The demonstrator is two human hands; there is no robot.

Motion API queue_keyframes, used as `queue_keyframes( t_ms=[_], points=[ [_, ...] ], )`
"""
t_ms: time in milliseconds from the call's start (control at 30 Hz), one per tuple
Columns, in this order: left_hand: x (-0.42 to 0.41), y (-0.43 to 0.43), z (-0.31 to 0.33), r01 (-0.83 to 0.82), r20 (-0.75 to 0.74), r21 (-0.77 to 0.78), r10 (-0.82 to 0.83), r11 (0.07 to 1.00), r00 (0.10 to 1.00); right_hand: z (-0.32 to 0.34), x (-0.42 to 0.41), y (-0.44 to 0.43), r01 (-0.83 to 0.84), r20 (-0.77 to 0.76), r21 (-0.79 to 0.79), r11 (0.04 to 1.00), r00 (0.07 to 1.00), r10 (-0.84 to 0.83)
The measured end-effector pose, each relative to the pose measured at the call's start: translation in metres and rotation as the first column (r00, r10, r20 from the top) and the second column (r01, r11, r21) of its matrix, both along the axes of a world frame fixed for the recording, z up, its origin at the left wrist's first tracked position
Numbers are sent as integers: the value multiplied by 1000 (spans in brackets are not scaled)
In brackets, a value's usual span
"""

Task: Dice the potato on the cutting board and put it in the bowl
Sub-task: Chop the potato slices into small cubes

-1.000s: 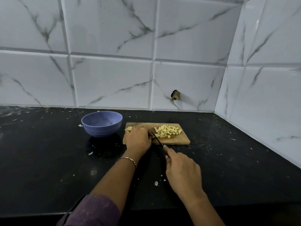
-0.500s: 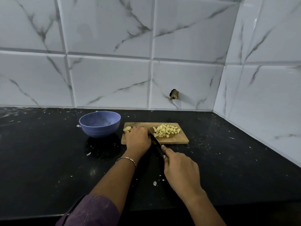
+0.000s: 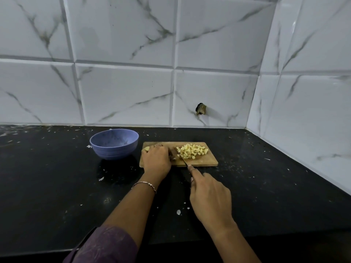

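Potato piece point(image 3: 146, 148) on board point(image 3: 206, 162), left hand point(image 3: 156, 160) curled over it; right hand point(image 3: 209, 198) grips knife point(image 3: 183, 160), blade moved from beside that hand to the dice pile point(image 3: 192, 150), probably another cut done. Bowl point(image 3: 114, 147) unfilled.

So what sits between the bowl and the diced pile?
Head view: the left hand holding the uncut potato on the board, then the knife.

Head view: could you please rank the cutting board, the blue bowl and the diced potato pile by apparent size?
1. cutting board
2. blue bowl, close behind
3. diced potato pile, clearly smallest
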State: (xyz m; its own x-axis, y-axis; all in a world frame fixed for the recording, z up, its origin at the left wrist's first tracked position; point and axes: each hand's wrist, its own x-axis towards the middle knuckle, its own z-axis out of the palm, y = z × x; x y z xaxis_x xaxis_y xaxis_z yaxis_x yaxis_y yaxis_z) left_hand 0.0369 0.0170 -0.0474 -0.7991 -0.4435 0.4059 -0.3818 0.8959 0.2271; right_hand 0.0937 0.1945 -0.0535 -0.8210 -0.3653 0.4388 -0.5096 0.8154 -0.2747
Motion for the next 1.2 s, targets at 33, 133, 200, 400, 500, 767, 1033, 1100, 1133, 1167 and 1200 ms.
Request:
queue_keyframes(
  t_ms=[33,133,200,400,500,767,1033,1100,1133,1167,1200],
  points=[
    [2,-2,2,0,-16,23,0,1000,1000,1,0,0,4,2,-8,1000,1000,-4],
    [11,-14,8,-10,-137,128,28,992,990,2,0,2,-8,8,-22,1000,1000,8],
    [20,-25,11,-9,-205,241,60,971,977,1,1,2,-34,1,-23,999,999,34],
    [31,-35,16,48,-316,443,106,895,943,2,4,4,-99,21,25,995,995,98],
    [33,-39,18,10,-299,470,149,883,942,2,3,4,-72,16,39,997,997,72],
    [38,-47,20,-51,-294,444,199,894,935,2,0,4,29,23,47,998,999,-30],
    [38,-42,19,-161,-17,238,170,958,985,0,0,4,14,5,14,1000,1000,-14],
    [38,-40,19,-166,43,226,160,960,986,0,0,4,9,12,6,1000,1000,-9],
    [38,-39,19,-161,52,214,153,963,987,1,0,4,7,16,4,1000,1000,-7],
    [39,-37,18,-159,62,209,149,965,987,1,0,4,6,20,3,1000,1000,-6],
    [39,-35,18,-159,71,196,147,968,987,1,0,4,6,22,3,1000,1000,-6]
  ],
)
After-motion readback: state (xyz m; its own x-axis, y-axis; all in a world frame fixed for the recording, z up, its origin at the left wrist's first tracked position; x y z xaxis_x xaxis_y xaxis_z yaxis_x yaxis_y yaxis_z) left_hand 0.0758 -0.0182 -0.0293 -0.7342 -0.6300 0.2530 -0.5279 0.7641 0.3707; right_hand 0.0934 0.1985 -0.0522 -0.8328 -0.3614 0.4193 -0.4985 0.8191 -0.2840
